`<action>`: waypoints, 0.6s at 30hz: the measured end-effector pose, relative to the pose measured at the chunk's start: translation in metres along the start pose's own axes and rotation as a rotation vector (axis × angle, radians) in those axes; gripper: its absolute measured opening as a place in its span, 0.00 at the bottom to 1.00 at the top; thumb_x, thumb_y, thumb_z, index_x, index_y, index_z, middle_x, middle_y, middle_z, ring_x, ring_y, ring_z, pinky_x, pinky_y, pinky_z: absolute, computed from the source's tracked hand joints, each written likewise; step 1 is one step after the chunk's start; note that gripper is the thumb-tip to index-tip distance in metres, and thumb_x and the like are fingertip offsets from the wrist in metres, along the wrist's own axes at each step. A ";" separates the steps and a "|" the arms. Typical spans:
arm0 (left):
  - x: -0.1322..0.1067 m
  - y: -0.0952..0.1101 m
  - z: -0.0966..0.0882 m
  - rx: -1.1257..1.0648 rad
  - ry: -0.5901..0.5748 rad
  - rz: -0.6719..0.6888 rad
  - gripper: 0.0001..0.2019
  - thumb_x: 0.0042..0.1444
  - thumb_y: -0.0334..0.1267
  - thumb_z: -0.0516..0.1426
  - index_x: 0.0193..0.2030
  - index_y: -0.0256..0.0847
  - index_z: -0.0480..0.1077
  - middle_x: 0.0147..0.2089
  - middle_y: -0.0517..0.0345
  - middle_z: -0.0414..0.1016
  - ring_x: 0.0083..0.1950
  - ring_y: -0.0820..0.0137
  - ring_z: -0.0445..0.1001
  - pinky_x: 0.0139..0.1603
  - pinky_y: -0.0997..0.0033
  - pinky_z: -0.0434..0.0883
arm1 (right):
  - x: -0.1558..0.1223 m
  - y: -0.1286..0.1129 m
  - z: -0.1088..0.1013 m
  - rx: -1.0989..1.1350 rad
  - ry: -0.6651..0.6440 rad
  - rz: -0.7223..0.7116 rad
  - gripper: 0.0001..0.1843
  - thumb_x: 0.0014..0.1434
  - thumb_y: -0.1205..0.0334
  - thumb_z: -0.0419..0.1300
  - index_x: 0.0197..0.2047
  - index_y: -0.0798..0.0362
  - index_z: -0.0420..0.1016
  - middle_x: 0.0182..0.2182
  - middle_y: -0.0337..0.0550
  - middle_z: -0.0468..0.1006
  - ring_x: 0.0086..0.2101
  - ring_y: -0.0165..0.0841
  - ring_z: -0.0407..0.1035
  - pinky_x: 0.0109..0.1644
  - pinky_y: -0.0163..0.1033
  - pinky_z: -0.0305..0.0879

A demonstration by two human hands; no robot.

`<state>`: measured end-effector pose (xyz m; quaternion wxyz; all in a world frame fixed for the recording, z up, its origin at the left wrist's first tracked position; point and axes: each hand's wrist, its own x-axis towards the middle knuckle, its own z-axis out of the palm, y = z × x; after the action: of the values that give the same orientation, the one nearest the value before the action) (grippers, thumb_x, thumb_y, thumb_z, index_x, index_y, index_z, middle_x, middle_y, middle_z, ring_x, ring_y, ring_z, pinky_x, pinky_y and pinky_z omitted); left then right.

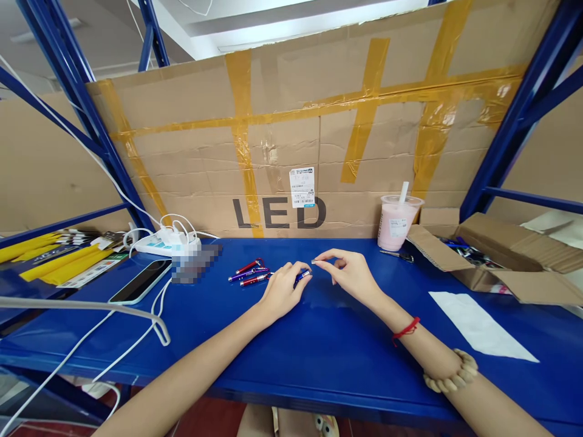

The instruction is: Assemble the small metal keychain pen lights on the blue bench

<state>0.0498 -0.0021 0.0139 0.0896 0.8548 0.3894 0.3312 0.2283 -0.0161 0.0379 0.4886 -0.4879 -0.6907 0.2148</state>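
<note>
Your L grip [281, 289] holds blue pen [302, 276]; R grip [350, 275] pinches tiny pc [314, 261], apart from it. Prob. mid-job; 3 pens [243, 276] lie unheld.

Passable between the forearms [204, 364], over the near blue tabletop [319, 352], and through the narrow gap separating left hand [286, 286] from right hand [351, 276]. Blocked behind by the cardboard wall [195, 164]; hemmed in leftward by penlights [254, 280], then phone [142, 283] and pale cables [86, 304]; on the right by cup [395, 227] and flapped box [476, 280], past flat white paper [483, 326].
</note>
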 end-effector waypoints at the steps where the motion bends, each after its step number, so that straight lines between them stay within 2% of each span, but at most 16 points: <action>1: 0.000 0.000 -0.001 -0.011 -0.002 -0.007 0.09 0.62 0.41 0.47 0.45 0.42 0.64 0.40 0.56 0.70 0.41 0.68 0.69 0.41 0.70 0.65 | 0.000 0.000 0.000 0.001 -0.013 -0.002 0.13 0.52 0.55 0.60 0.33 0.56 0.77 0.27 0.41 0.76 0.15 0.23 0.62 0.23 0.31 0.60; 9: 0.000 -0.001 -0.002 -0.130 -0.037 0.004 0.07 0.63 0.39 0.46 0.42 0.41 0.63 0.34 0.61 0.70 0.37 0.71 0.70 0.37 0.74 0.63 | 0.000 0.003 0.002 0.061 -0.128 -0.011 0.14 0.49 0.54 0.62 0.29 0.58 0.76 0.30 0.44 0.75 0.16 0.23 0.63 0.18 0.29 0.57; 14: -0.002 -0.005 -0.002 -0.213 -0.140 0.020 0.06 0.62 0.37 0.46 0.41 0.40 0.61 0.35 0.60 0.71 0.36 0.72 0.70 0.37 0.75 0.63 | 0.000 0.004 0.001 0.030 -0.264 0.173 0.17 0.48 0.53 0.62 0.34 0.61 0.76 0.15 0.40 0.68 0.13 0.24 0.58 0.15 0.28 0.54; 18: -0.004 -0.009 -0.003 -0.284 -0.239 0.068 0.06 0.62 0.38 0.47 0.39 0.38 0.61 0.32 0.60 0.69 0.33 0.73 0.68 0.35 0.76 0.62 | 0.001 0.007 -0.001 0.030 -0.377 0.263 0.18 0.46 0.53 0.63 0.33 0.61 0.75 0.15 0.41 0.69 0.14 0.26 0.61 0.14 0.28 0.57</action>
<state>0.0402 0.0007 0.0106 0.2437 0.8794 0.2961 0.2820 0.2323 -0.0122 0.0332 0.3262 -0.5176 -0.6969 0.3742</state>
